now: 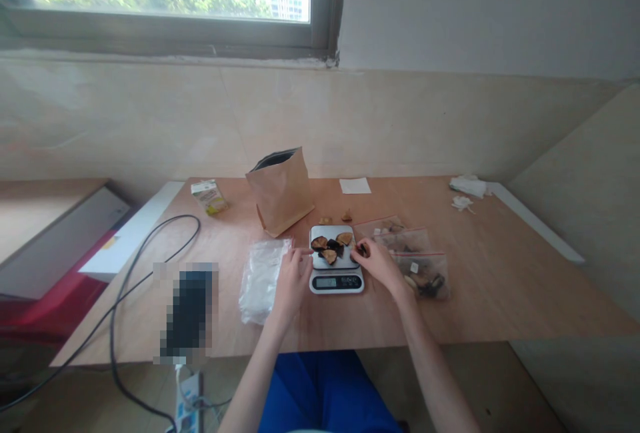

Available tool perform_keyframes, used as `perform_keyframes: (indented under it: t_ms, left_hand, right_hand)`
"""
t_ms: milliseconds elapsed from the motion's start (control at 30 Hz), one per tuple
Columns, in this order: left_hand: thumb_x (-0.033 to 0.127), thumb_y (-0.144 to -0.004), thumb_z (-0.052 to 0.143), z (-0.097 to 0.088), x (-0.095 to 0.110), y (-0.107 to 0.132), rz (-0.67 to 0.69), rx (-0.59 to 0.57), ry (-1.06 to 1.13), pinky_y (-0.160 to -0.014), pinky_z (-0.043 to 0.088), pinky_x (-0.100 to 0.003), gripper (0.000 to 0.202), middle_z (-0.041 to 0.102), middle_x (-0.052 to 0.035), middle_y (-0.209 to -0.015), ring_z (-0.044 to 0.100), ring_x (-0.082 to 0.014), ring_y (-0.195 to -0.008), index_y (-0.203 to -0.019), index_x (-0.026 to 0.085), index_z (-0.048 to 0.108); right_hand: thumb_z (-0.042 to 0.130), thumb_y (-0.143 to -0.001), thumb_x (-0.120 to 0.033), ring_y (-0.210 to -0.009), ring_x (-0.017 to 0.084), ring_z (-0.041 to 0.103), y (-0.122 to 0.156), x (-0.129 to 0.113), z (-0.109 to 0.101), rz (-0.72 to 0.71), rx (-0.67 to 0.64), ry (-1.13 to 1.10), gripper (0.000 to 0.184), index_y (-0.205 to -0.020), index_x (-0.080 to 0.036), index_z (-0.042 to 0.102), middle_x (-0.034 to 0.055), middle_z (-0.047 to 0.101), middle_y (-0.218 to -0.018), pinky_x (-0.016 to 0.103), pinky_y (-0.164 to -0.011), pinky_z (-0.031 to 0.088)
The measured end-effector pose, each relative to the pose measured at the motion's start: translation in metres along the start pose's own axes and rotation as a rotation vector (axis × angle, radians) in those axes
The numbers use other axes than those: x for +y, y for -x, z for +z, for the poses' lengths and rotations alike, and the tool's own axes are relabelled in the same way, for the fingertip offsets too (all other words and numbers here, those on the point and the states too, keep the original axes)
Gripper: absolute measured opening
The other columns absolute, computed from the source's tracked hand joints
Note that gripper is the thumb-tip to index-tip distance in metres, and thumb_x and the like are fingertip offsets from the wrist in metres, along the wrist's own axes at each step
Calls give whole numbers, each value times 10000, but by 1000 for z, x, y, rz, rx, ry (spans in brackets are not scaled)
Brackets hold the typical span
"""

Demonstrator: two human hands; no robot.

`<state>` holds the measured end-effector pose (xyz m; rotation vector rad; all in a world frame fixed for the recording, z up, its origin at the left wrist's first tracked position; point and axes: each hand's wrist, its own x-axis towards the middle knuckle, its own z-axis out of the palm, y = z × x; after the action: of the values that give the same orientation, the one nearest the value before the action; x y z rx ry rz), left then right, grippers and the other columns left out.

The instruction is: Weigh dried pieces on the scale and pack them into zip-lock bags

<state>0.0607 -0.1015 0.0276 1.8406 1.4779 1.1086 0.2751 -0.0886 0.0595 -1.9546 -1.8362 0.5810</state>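
Fingers of the bare right hand [381, 264] are pinched together around a small, dark brown dried piece [364, 248], at the right edge of a white kitchen scale with a square, silvery weighing plate [320, 232]; fingers of the bare left hand [294, 274] are loosely bent and a little apart at the plate's left edge, with nothing visible in their grasp; whether they touch the scale, I cannot tell. Several brown, dark-rimmed dried slices [329, 256] lie on the plate, between the two hands; at the near side of the scale is a dark strip with a grey display [327, 282], its figures too small to read. Beneath the left hand and beside it lies a flat stack of clear plastic bags [260, 280]; to the right of the scale, partly behind the right hand, transparent zip bags with red top lines [434, 266] overlap one another, with dried pieces inside; behind the scale, two small tan pieces [347, 216] lie on the brown wooden table [500, 286]; an open, upright brown paper pouch [283, 193] stands behind the clear bags.
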Motion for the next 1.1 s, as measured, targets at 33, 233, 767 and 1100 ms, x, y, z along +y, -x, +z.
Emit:
perform_keyframes:
  t_ms: [33, 233, 767, 1100]
  left_hand:
    - [276, -857, 443, -3, -1, 3, -12, 2, 6, -878, 439, -377, 185, 589, -96, -1031, 549, -220, -1003, -950, 201, 584]
    - [304, -874, 396, -25, -5, 20, -49, 29, -30, -830, 458, -396, 225, 588, -78, -970, 553, -219, -932, -945, 196, 580]
    - [285, -857, 419, -46, -53, 47, 7, -51, -325, -959, 422, -449, 341, 547, -128, -1254, 517, -248, -1156, -1153, 169, 540]
    - [329, -893, 359, -39, -57, 52, -58, -126, -399, -988, 382, -466, 396, 492, -106, -1345, 424, -247, -1264, -1245, 202, 490]
  right_hand:
    - [516, -810, -270, -761, 213, 624, 0, 2, -2, 34, 10, 31, 105, -808, -177, 565, 77, 664, -803, 266, -626, 377]
    - [485, -816, -381, -875, 284, 623, 2, 16, -11, 140, 58, 66, 242, -923, -164, 501, 137, 646, -888, 332, -704, 420]
    - [561, -714, -567, -659, 196, 581, 4, 22, 35, 36, 257, -561, 391, -792, -187, 518, 56, 619, -732, 327, -629, 463]
    - [496, -739, -630, -759, 222, 515, 1, 13, 64, -10, 598, -299, 461, -755, -176, 580, 94, 558, -772, 373, -710, 441]
